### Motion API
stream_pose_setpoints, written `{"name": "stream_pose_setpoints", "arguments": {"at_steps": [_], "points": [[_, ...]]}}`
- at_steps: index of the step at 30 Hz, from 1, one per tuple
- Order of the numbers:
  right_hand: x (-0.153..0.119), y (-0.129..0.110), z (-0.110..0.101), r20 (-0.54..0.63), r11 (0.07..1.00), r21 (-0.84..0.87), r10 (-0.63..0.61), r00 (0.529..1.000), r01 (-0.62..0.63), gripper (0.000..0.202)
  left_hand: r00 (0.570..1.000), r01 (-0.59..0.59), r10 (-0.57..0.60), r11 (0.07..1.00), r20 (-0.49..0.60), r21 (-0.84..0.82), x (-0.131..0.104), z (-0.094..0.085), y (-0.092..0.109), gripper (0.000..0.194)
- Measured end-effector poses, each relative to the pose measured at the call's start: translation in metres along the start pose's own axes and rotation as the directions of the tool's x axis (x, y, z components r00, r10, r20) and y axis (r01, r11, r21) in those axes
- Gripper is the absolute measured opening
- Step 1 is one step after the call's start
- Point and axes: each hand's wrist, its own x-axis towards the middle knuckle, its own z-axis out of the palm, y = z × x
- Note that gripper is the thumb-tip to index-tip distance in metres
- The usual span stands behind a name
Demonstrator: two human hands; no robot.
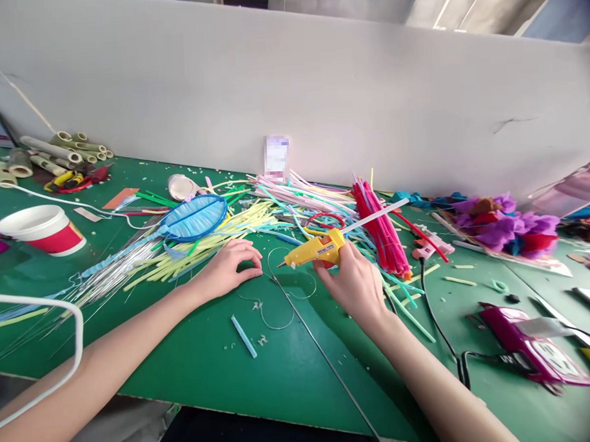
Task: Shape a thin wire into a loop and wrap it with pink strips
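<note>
Glue gun point(313, 250): yellow, landmark for all places below; it points left over the green table point(198, 353), a pale glue stick point(375, 217) projecting from its rear.
Right hand point(359, 280): grip closed around the glue gun's handle.
Left hand point(231, 265): left of the nozzle, thumb and forefinger a narrow gap apart; whether this grip pinches the thin wire point(278, 328) cannot be told.
Metal rod point(328, 362): upper end just below the glue gun's nozzle, the rest slanting toward the viewer; contact with the nozzle is not discernible.
Step in hand: apparently the placing of glue at the rod's upper end, beside the looped wire.
Next move: seems to call for a steady nozzle, a light squeeze, and left fingertips clear of the hot tip.
Blue leaf-shaped piece point(193, 215): left of the glue gun and farther off, dark blue rim.
Red-pink bundle point(387, 249): right of the glue gun, behind the glue stick.
Lettering: small dark print on the glue gun, illegible; screen point(277, 158) beyond it, blurred; paper cup point(41, 230) far left of it, red band, no readable brand; purple device point(536, 348) to its right, label unreadable.
</note>
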Motion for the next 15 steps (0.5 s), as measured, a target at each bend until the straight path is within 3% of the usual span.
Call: {"name": "stream_pose_setpoints", "arguments": {"at_steps": [6,15], "points": [[-0.004,0.016,0.006,-0.069,0.998,-0.044,-0.056,0.996,0.053,0.017,0.999,0.026,-0.024,0.998,0.043,-0.059,0.003,-0.003,-0.004,0.019],[-0.004,0.013,0.017,0.026,0.986,-0.074,-0.150,0.988,0.152,0.013,0.998,0.059,-0.059,0.997,0.018,-0.046,0.006,-0.002,-0.003,0.013]]}}
